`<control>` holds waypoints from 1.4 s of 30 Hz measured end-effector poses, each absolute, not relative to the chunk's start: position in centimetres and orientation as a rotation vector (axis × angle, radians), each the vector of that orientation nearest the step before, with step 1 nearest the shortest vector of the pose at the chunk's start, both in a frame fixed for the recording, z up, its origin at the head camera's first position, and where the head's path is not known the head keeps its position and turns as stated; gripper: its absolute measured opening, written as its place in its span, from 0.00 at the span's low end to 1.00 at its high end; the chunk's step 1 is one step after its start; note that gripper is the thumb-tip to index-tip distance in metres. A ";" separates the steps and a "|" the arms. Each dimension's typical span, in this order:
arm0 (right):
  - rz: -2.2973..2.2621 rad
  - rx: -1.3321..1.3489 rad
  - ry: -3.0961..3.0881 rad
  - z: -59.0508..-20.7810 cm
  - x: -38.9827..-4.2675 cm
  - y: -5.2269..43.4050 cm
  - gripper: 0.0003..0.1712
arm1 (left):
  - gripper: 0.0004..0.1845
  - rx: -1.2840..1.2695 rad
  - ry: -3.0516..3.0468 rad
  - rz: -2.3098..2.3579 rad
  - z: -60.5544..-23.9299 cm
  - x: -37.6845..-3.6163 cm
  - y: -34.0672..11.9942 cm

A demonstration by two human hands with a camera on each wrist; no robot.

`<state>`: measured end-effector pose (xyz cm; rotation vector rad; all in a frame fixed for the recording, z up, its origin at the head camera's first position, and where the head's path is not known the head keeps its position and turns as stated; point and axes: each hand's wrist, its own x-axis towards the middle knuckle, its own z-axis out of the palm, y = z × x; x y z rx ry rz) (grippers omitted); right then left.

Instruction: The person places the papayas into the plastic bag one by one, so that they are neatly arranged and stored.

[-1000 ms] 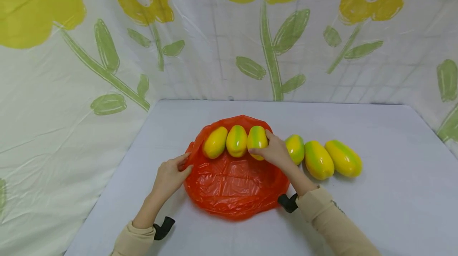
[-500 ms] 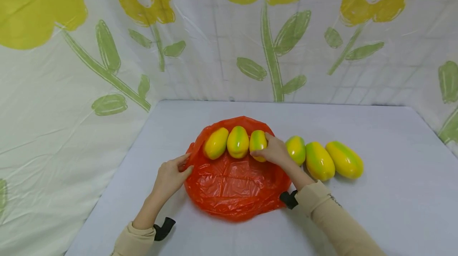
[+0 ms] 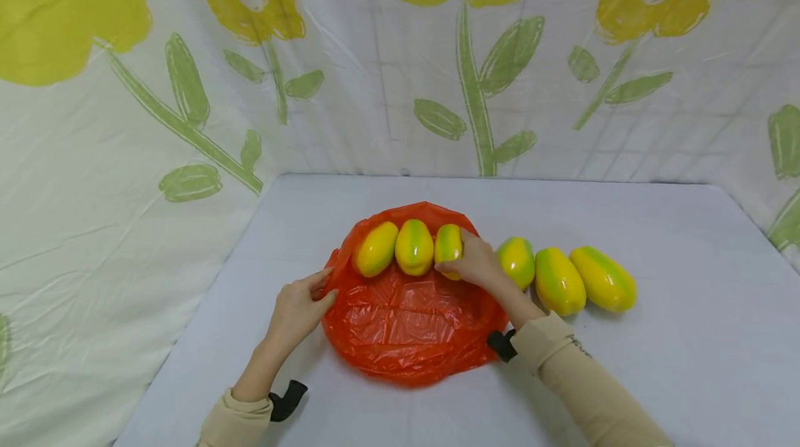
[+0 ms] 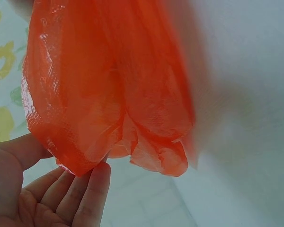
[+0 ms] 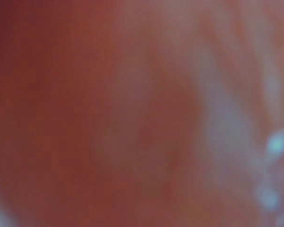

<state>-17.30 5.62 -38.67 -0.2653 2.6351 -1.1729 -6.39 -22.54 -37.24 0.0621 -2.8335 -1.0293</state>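
A red plastic bag (image 3: 406, 315) lies spread with its mouth wide on the white table. My left hand (image 3: 298, 305) pinches the left side of its rim; in the left wrist view thumb and fingers close on the thin plastic (image 4: 99, 90). Inside, along the far side, sit two shiny yellow papayas (image 3: 414, 247) with green streaks. Just right of them my right hand (image 3: 478, 263) grips a third papaya (image 3: 446, 242), partly hidden by the fingers. Blurred red plastic (image 5: 132, 118) fills the right wrist view.
To the right of the bag, a row of three more papayas (image 3: 559, 280) lies on the table (image 3: 675, 329), close behind my right forearm. A white curtain (image 3: 362, 86) printed with yellow flowers hangs behind and at the sides.
The papaya in my right hand has dropped slightly lower into the bag, and the hand has shifted a little with it. My left hand stays at the rim.
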 end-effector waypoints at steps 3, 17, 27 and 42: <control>-1.159 -0.290 2.667 -38.7 -17.3 5.5 0.43 | 0.21 0.053 -2.829 -1.023 -37.2 -6.4 -22.5; -1.103 -0.261 2.678 -38.4 -17.2 5.5 0.54 | 0.22 0.061 -2.839 -1.025 -37.2 -6.4 -22.4; -1.150 -0.319 2.689 -36.4 -15.7 6.2 0.53 | 0.22 0.067 -2.848 -1.015 -37.0 -6.3 -22.5; -1.294 -0.346 2.646 -31.9 -12.1 10.8 0.48 | 0.22 0.068 -2.848 -1.036 -37.0 -6.2 -22.6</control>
